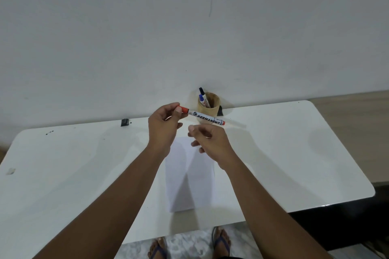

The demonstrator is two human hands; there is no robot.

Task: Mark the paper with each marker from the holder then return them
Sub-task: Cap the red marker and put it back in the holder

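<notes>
Paper on the table shows no visible marks, so marking appears pending: left hand pinches the capped red marker above it, right hand is released, two markers remain in the holder.

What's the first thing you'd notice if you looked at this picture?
The red marker stands out, held by its cap in the left hand above the white table. The right hand hovers just below it, over the paper. Behind them, a wooden holder by the wall has more markers.
</notes>
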